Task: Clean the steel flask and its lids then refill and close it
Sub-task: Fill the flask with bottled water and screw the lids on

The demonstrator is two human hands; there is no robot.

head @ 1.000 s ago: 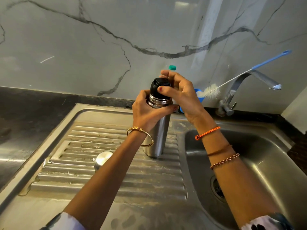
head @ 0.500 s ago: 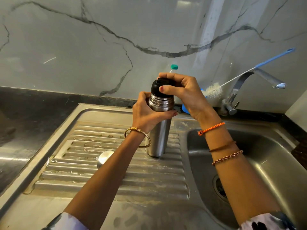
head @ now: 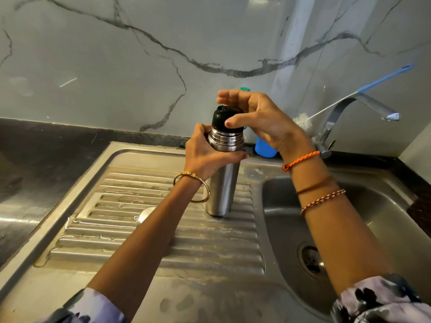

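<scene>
The steel flask [head: 221,190] stands upright on the ribbed draining board [head: 154,241] of the steel sink unit, just left of the basin [head: 377,220], its long axis vertical and its mouth pointing straight up toward the camera's far side. A black inner lid [head: 225,118] sits in that mouth.

The left hand [head: 207,152] wraps its fingers round the flask's shoulder just below the threaded neck, holding it steady against the board. The right hand [head: 254,117] arches over the lid: the thumb tip touches the lid's near side and the other fingers spread past its far edge, only loosely curved. Whether those far fingers press the lid or have just let it go, I cannot tell; the grip looks light, as between turns.

By my reading, the task is near its end. The board is wet, the bottle brush [head: 303,121] leans against the tap [head: 338,117] at the far right, and the inner lid is on the flask, which suggests that washing and refilling are done, though the flask's contents are hidden. A rounded steel piece [head: 145,214], probably the outer cap, lies on the board left of the flask, partly behind the left forearm. What remains seems to be seating the black lid fully and then fitting that 2nd lid over it.
</scene>
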